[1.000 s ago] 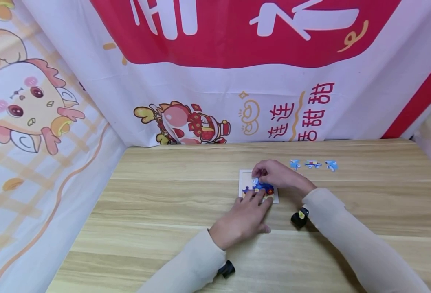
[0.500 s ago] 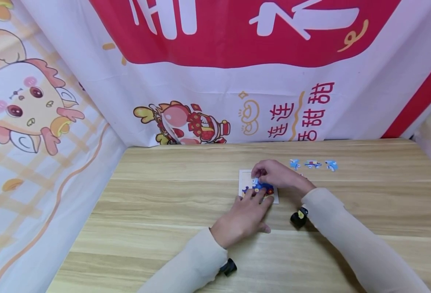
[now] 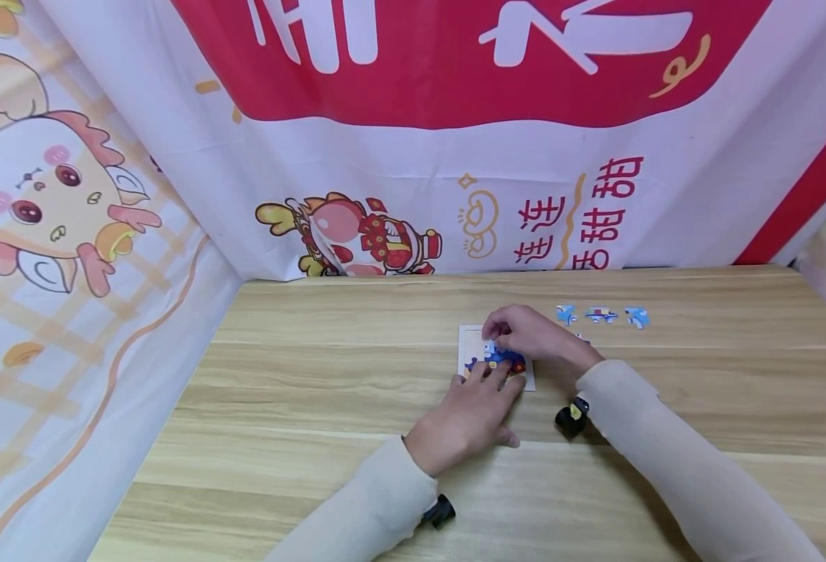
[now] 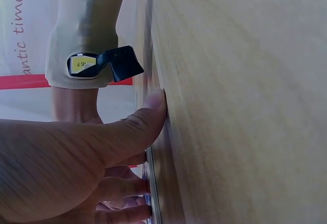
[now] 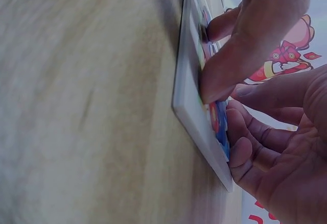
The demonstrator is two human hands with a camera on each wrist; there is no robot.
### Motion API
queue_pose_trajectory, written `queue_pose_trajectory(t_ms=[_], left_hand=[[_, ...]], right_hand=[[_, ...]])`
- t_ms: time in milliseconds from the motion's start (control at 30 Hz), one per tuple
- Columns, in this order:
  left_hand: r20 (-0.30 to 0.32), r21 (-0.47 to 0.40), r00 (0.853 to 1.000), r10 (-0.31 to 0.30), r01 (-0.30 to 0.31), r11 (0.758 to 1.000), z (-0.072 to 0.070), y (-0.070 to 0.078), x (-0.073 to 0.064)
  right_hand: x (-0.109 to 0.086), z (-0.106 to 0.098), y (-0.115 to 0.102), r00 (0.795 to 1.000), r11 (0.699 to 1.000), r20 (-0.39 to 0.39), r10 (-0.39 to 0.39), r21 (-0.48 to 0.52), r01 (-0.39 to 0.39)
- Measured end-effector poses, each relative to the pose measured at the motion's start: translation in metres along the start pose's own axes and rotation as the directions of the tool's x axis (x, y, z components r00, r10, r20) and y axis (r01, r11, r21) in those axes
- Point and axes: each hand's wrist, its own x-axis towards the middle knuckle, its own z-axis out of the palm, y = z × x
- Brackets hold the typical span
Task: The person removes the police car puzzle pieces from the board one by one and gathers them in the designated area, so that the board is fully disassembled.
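Note:
A small jigsaw puzzle in a white-edged board (image 3: 464,347) lies on the table, its assembled part showing a blue vehicle. My left hand (image 3: 468,415) rests with spread, nearly straight fingers on the puzzle's near side; in the left wrist view its thumb (image 4: 143,119) touches the tabletop. From the right, my right hand (image 3: 528,332) pinches a pale blue-and-white puzzle piece (image 3: 490,348) at the picture's upper part. The right wrist view has the curled right hand (image 5: 278,147) low over the board's edge (image 5: 202,140), fingertips against the picture. Exactly how the piece sits is hidden by fingers.
Behind the right hand lie loose puzzle pieces: a blue one (image 3: 566,314), one with a vehicle part (image 3: 601,314) and another blue one (image 3: 637,317). A further piece (image 3: 582,338) is partly hidden by the right wrist. A printed cloth (image 3: 385,156) hangs along the table's back edge.
Both hands stay almost in place over the puzzle. The left forearm has shifted very slightly to the right; the loose pieces lie as before.

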Motion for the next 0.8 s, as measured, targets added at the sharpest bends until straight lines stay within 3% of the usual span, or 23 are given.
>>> queue_pose_trajectory(t_ms=[800], left_hand=[[0.014,0.009,1.0,-0.006,0.005,1.0,-0.0006,0.0,0.0012]], right_hand=[[-0.0006,-0.0017,-0.0034,1.0,0.999,0.02,0.0,-0.039,0.001]])
